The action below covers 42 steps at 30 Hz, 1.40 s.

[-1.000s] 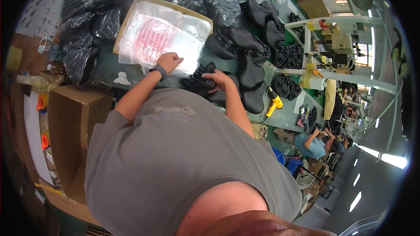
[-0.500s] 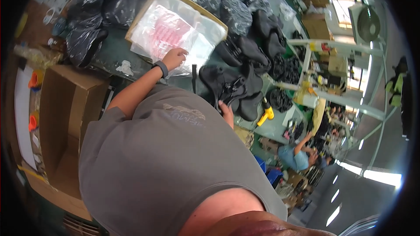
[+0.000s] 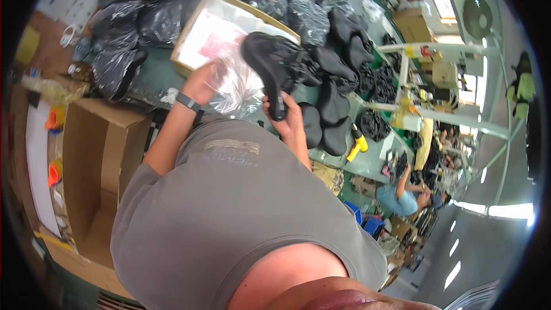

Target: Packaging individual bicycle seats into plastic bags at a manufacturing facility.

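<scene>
My right hand (image 3: pixel 291 117) is wrapped round the narrow nose of a black bicycle saddle (image 3: pixel 262 57), which is lifted off the table with its wide end pointing away from me. To the left of the saddle, a clear plastic bag (image 3: pixel 238 84) hangs from my left hand (image 3: pixel 201 84); its fingers are closed on the bag's edge and partly blurred. Just beyond both hands stands an open cardboard box (image 3: pixel 186 24) holding a stack of clear bags with pink print. More black saddles (image 3: pixel 333 105) lie to the right of my right hand.
Saddles wrapped in plastic (image 3: pixel 163 20) are piled along the table's far side. A yellow-and-black power tool (image 3: pixel 358 143) lies right of the loose saddles. On my left stands a large open carton (image 3: pixel 86 161). A co-worker in a blue shirt (image 3: pixel 396 198) is farther right.
My right hand has raised a saddle from the table toward the box. My left hand has drawn a plastic bag from the stack and moved left and nearer to me.
</scene>
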Tool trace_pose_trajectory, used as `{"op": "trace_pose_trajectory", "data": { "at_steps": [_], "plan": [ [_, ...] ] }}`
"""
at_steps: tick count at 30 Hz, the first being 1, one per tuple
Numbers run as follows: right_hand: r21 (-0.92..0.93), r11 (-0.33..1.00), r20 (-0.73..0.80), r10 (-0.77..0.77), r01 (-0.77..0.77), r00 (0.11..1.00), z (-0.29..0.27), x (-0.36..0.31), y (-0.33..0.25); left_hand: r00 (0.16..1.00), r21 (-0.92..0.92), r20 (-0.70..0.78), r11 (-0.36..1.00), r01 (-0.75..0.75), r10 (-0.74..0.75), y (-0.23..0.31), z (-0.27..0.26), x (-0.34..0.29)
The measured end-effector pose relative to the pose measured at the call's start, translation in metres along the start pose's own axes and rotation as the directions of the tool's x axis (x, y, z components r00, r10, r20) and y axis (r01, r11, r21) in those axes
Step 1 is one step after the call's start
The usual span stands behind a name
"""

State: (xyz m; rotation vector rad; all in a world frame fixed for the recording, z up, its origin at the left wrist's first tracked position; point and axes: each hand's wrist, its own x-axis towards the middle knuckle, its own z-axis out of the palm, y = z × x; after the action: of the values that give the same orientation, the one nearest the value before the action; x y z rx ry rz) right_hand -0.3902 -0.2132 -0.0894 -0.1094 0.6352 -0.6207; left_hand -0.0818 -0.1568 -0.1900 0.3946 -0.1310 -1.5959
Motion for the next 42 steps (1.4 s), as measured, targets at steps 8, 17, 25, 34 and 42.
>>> {"op": "trace_pose_trajectory", "data": {
  "at_steps": [8, 17, 25, 34, 42],
  "plan": [
    [-0.126, 0.978, 0.266, -0.128, 0.166, 0.956, 0.053, -0.038, -0.008, 0.900, 0.874, -0.057, 0.456, -0.164, 0.433, 0.117, 0.104, -0.048],
    [-0.363, 0.924, 0.025, -0.120, 0.121, 0.992, 0.096, -0.018, 0.007, 0.996, 0.839, 0.027, 0.544, 0.027, -0.090, 0.017, 0.151, -0.027],
    [-0.363, 0.824, 0.080, -0.437, 0.435, 0.896, 0.086, -0.055, 0.007, 0.989, 0.077, -0.140, 0.996, 0.049, -0.038, 0.107, 0.110, -0.019],
    [-0.905, -0.377, 0.408, -0.639, 0.197, 0.652, 0.108, -0.046, 0.009, 0.775, 0.889, 0.406, -0.012, -0.458, 0.484, 0.052, 0.261, 0.010],
    [-0.890, -0.362, 0.431, -0.479, 0.276, 0.765, 0.081, -0.040, -0.002, 0.472, 0.304, 0.867, -0.582, -0.754, -0.158, 0.007, 0.304, 0.001]
  ]
}}
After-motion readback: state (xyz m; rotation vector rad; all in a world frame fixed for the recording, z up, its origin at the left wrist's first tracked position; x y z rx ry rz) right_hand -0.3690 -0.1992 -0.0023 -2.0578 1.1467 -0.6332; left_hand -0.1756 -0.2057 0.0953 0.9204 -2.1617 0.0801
